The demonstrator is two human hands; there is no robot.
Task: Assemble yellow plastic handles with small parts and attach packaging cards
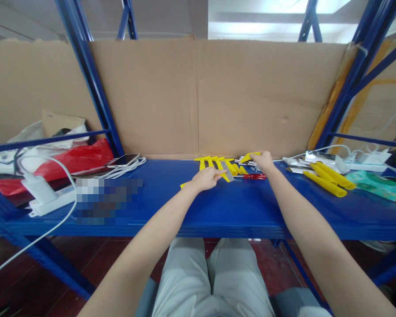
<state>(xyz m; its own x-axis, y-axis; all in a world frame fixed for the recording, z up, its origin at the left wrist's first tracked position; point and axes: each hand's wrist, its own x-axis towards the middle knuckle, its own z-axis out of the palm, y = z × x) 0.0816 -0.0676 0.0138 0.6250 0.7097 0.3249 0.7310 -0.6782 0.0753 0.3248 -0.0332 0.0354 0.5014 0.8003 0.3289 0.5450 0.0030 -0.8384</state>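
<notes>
Several yellow pieces (pixel 202 164) lie in a row near the back of the blue table. My left hand (pixel 206 178) is closed on a yellow scraper with a flat grey blade (pixel 228 172), which points away to the right. Further right, my right hand (pixel 264 161) pinches a yellow piece (pixel 250 156) above small metallic parts (pixel 241 161). A red-handled tool (pixel 254 176) lies just below and left of my right wrist. Some small yellow pieces (pixel 240 169) rest between the two hands.
Yellow tubes (pixel 325 184), a green packet (pixel 378 186) and a white power strip (pixel 366 164) are at the right. White cables (pixel 127 167), a phone (pixel 124 160), a red bag (pixel 75 160) and another power strip (pixel 53 198) are at the left. Cardboard (pixel 251 97) stands behind.
</notes>
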